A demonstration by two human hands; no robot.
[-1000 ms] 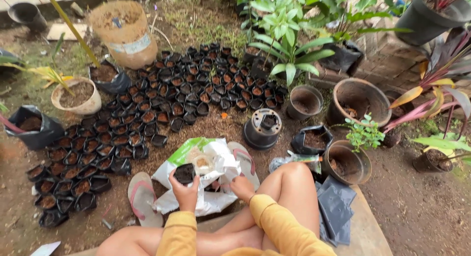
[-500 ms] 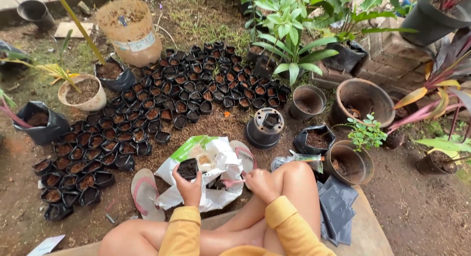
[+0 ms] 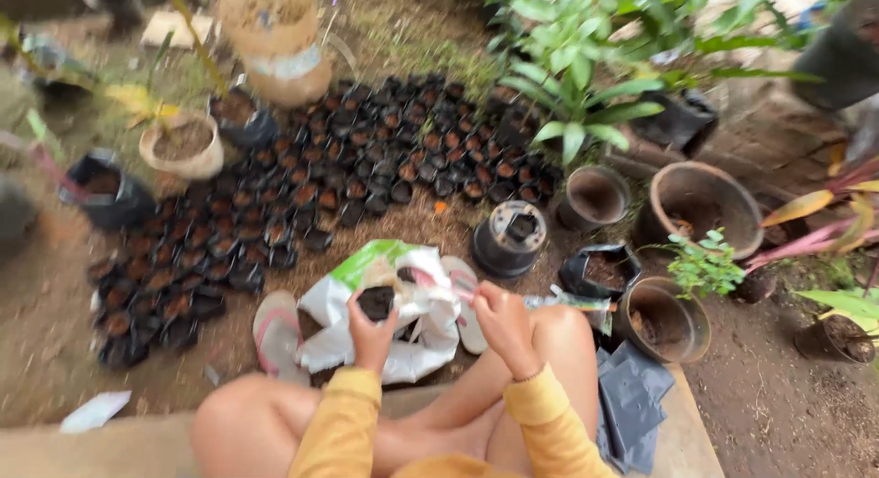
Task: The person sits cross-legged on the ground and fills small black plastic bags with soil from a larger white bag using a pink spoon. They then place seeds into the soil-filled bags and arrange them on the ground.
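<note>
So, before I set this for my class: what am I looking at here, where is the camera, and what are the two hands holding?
There is no machine here: a person in yellow sleeves sits cross-legged outdoors, and the one camera, worn on the head, looks down at the hands. The left hand holds a small black plastic seedling bag of dark soil. The right hand holds a thin pinkish tool; the blur hides its exact grip. Below them lies an open white and green plastic sack between two pink flip-flops. On the bare soil ground beyond stand rows of small black filled seedling bags and brown round pots.
</note>
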